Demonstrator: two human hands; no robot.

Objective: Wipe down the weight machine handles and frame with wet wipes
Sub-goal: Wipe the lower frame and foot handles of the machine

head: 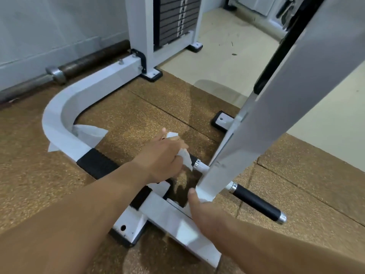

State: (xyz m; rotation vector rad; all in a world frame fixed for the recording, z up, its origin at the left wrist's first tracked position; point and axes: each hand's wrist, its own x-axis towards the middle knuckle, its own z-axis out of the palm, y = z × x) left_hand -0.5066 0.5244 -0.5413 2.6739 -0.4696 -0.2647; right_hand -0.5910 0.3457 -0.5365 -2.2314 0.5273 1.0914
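Gym floor: brown speckled rubber mat (138, 107) in the near and middle area, a pale floor (227, 56) beyond it on the far right, and a light wall (49, 26) on the far left. The hands are apart. The left hand (164, 157) is curled round a white wet wipe (184, 155) and presses it onto the left handle (197, 164), where only the chrome collar shows beside the wipe. The right hand (205, 214) holds the lower end of the white swing arm (276, 107) with the thumb on its near edge; the fingers are hidden behind it. The right handle (256, 202), a black grip with a chrome end cap, sticks out to the right of the arm with nothing touching it. A white base crossbar (167, 216) lies under both wrists. To the left, a black pad (96, 164) wraps the curved white frame tube (57, 115). A second white wipe (88, 132) lies on the mat, tucked partly under that curve. On the far side is the weight stack (175, 20) between white uprights. A rusty barbell (88, 60) lies along the foot of the wall.
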